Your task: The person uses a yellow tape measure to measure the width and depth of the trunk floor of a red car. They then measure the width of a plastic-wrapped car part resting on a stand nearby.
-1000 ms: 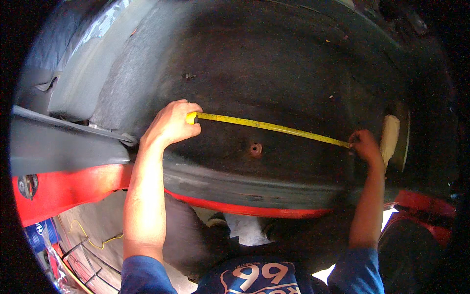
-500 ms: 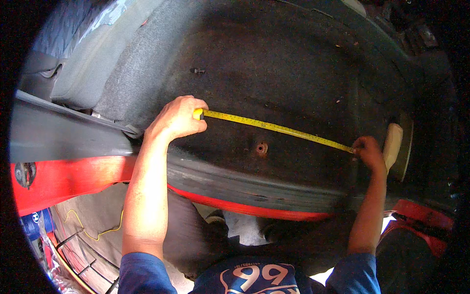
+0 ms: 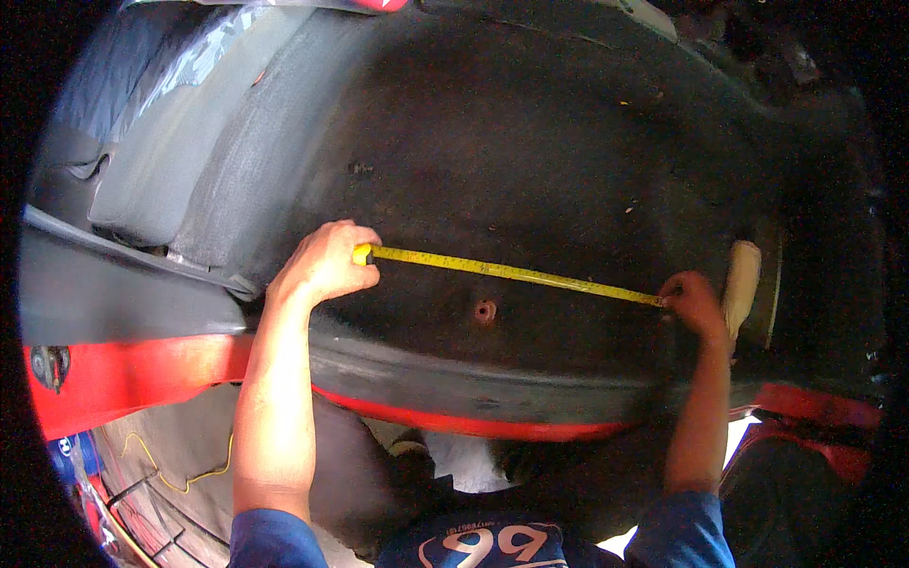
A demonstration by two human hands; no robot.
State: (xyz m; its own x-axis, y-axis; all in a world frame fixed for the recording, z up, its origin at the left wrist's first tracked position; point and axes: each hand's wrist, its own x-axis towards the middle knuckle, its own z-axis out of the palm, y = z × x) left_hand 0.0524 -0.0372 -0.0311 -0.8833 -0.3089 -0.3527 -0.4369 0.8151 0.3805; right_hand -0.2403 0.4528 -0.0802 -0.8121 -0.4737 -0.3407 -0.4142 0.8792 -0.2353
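A yellow tape measure is drawn out across the dark carpeted floor of a car. Its case, mostly covered by my fingers, is in my left hand, which is closed around it. At the other end, the fingers of my right hand pinch the blade's tip. The blade runs straight between both hands, sloping slightly down to the right. Below its middle, a round rusty fitting sits in the carpet. Just right of my right hand stands a beige handle-like piece.
Nearest me runs a dark sill above a red body edge. A grey seat cushion lies at the left. A small dark clip-like part rests on the carpet. Below left, a yellow cord lies on the ground.
The whole view has shifted, so the carpet and sill sit a little lower and further left. Both hands still hold the tape measure stretched out at about the same length.
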